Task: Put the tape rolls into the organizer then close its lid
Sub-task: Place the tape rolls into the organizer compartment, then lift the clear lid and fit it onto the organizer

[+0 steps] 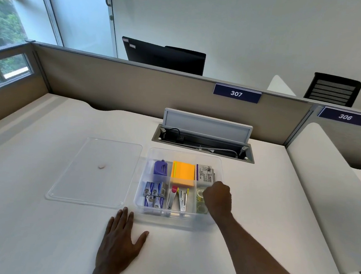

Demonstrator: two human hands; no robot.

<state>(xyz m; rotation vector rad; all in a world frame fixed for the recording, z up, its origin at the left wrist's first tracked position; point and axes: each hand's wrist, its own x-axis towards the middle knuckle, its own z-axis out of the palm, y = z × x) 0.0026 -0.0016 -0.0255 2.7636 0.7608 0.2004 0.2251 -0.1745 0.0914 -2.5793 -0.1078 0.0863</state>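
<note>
A clear plastic organizer (142, 190) with several compartments stands in the middle of the white desk. Its front right compartment holds clear tape rolls (201, 201), stacked front to back. My right hand (217, 198) hovers over that compartment with the fingers curled down onto the tape rolls; whether it grips one I cannot tell. The clear lid (94, 171) lies flat on the desk just left of the organizer, with a small reddish mark on it. My left hand (121, 240) rests flat on the desk in front of the organizer, fingers spread.
Other compartments hold a purple sharpener-like item (161, 168), orange sticky notes (183, 173), staple boxes (155, 194), staplers (178, 199) and a printed packet (205, 173). An open cable tray (203, 142) sits behind the organizer. Partition walls edge the desk.
</note>
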